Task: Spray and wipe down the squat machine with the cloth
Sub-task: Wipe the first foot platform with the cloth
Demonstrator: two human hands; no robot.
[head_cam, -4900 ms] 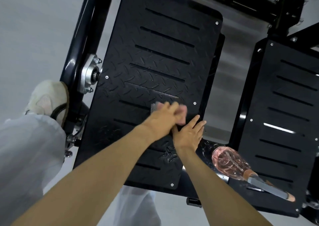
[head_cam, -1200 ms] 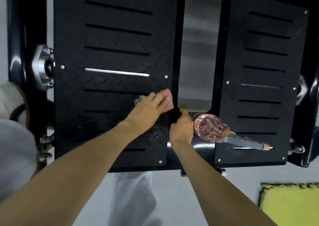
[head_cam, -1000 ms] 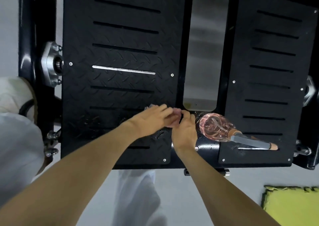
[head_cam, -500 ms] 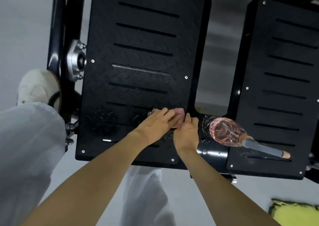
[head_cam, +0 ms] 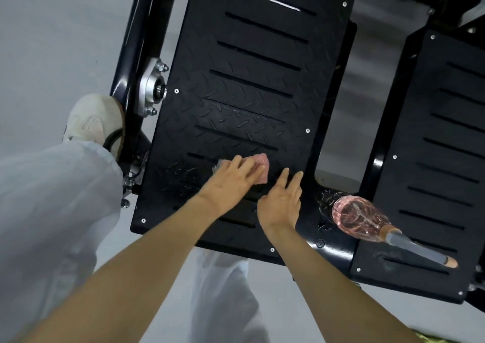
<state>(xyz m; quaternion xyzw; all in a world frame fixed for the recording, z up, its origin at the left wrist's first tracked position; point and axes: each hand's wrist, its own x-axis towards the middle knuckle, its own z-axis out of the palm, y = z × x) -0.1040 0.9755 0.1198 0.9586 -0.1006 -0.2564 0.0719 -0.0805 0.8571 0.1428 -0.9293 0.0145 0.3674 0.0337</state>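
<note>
On the left footplate (head_cam: 249,80), near its lower edge, the left fingers (head_cam: 244,167) lie straight and close together, pressing the pink cloth (head_cam: 262,171) flat. The left hand (head_cam: 231,182) reaches in from below on a bare forearm. Just beside the cloth, the right fingers (head_cam: 284,178) are straight and slightly spread, and the right hand (head_cam: 282,203) lies palm-down, holding nothing. A pink bottle (head_cam: 357,216) lies on its side nearby, its nozzle over the right footplate (head_cam: 446,133).

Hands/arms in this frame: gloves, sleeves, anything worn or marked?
Left hand and right hand are bare: no gloves, rings, watch or wristbands visible. No sleeve shows on either forearm as far as the frame reaches. No markings or tattoos visible.
</note>
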